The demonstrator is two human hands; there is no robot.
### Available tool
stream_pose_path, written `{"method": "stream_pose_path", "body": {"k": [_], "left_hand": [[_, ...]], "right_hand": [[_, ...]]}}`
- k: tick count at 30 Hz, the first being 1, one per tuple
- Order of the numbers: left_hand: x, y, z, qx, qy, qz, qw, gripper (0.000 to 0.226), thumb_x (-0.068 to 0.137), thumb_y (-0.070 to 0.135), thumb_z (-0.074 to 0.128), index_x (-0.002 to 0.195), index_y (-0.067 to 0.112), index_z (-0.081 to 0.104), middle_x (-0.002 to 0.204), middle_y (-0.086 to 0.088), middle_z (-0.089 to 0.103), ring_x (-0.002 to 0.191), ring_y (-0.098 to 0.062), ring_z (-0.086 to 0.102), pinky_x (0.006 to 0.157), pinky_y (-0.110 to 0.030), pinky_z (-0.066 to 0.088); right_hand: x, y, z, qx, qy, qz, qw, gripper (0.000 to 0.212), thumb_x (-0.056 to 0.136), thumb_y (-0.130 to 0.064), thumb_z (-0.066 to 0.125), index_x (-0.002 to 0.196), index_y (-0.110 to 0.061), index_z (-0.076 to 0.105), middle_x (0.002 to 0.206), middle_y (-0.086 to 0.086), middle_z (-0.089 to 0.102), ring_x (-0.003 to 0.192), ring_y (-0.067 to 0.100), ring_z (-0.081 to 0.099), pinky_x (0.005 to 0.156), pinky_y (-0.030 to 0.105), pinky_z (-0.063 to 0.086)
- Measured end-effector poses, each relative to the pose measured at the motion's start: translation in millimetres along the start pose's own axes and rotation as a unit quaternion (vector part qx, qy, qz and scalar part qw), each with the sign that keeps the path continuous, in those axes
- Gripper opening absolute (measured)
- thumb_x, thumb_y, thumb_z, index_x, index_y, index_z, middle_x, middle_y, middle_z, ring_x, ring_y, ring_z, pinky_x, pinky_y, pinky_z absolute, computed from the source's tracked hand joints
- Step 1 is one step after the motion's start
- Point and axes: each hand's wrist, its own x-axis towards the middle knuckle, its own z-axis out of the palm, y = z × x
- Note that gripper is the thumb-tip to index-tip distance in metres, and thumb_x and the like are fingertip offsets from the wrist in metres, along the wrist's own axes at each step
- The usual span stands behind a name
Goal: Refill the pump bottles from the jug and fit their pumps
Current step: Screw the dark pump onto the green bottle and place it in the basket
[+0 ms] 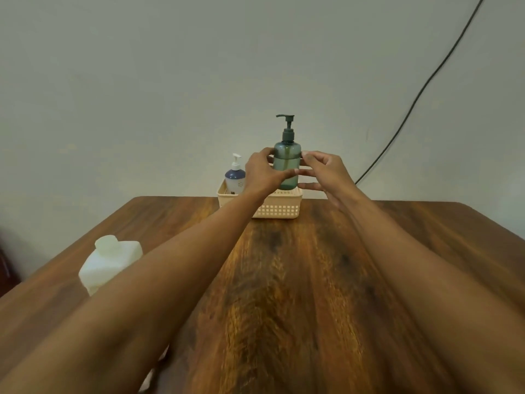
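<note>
A wooden table (298, 280) is seen from above and behind two bare forearms that reach forward across it. A pale peach plastic basket (279, 207), with a band of small square holes along its front, is set at the far edge of the table against a plain wall; every place below is given from this basket.

A teal pump bottle (287, 166), translucent and fitted with a dark pump, is held upright just above the right half of the basket, its base at about rim height. It is gripped from both sides. The left hand (262, 173) is closed around the bottle's left side, the thumb laid across the front. The right hand (324, 173) is set against the bottle's right side, fingers curled and touching it.

A smaller bottle (235, 177), blue and white with a white pump, is stood inside the left end of the basket.

A white jug (110, 263), capped, is placed well to the near left of the basket, partly hidden by the left forearm.

A dark cable (420, 92) is seen running down the wall to the right of the basket.
</note>
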Motion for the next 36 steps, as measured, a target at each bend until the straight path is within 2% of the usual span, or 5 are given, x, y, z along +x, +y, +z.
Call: {"method": "stream_pose_path", "body": {"k": [5, 12, 19, 27, 36], "left_hand": [[45.6, -23.8, 21.6, 0.041, -0.001, -0.011, 0.999, 0.074, 0.074, 0.036, 0.091, 0.137, 0.014, 0.059, 0.129, -0.006, 0.068, 0.112, -0.021, 0.065, 0.097, -0.04, 0.058], [86.1, -61.8, 49.7, 0.101, 0.006, -0.041, 0.994, 0.069, 0.069, 0.033, 0.095, 0.127, 0.013, 0.064, 0.121, -0.006, 0.072, 0.106, -0.02, 0.068, 0.083, -0.027, 0.052], [112.6, -97.2, 72.5, 0.142, -0.047, -0.066, 0.987, 0.061, 0.074, 0.028, 0.092, 0.125, 0.01, 0.063, 0.119, -0.008, 0.07, 0.108, -0.023, 0.067, 0.095, -0.038, 0.058], [136.9, -115.7, 81.5, 0.218, -0.113, -0.061, 0.967, 0.047, 0.079, 0.027, 0.088, 0.114, 0.009, 0.062, 0.107, -0.009, 0.069, 0.096, -0.023, 0.067, 0.089, -0.039, 0.06], [143.8, -127.6, 90.0, 0.247, -0.153, -0.071, 0.954, 0.05, 0.075, 0.029, 0.09, 0.112, 0.009, 0.063, 0.107, -0.009, 0.069, 0.097, -0.023, 0.068, 0.085, -0.034, 0.059]], "right_hand": [[48.9, 23.6, 4.7, 0.003, 0.005, 0.009, 1.0, 0.02, 0.109, -0.032, 0.056, 0.102, -0.026, 0.074, 0.113, -0.001, 0.077, 0.102, 0.019, 0.076, 0.07, 0.031, 0.066], [106.2, 64.4, 15.4, -0.011, 0.016, 0.035, 0.999, 0.026, 0.106, -0.029, 0.063, 0.127, -0.015, 0.071, 0.121, 0.005, 0.074, 0.104, 0.022, 0.076, 0.074, 0.035, 0.067], [138.9, 101.6, 22.0, -0.044, 0.016, 0.062, 0.997, 0.027, 0.101, -0.02, 0.071, 0.126, -0.011, 0.073, 0.124, 0.01, 0.074, 0.102, 0.028, 0.077, 0.081, 0.046, 0.067], [162.8, 119.8, 18.9, -0.214, 0.032, 0.025, 0.976, 0.034, 0.091, -0.029, 0.083, 0.119, -0.009, 0.079, 0.117, 0.007, 0.079, 0.104, 0.021, 0.074, 0.097, 0.037, 0.061], [163.6, 120.1, 26.6, -0.322, 0.033, -0.008, 0.946, 0.036, 0.091, -0.023, 0.083, 0.122, -0.006, 0.077, 0.124, 0.009, 0.076, 0.107, 0.021, 0.071, 0.088, 0.025, 0.053]]}}
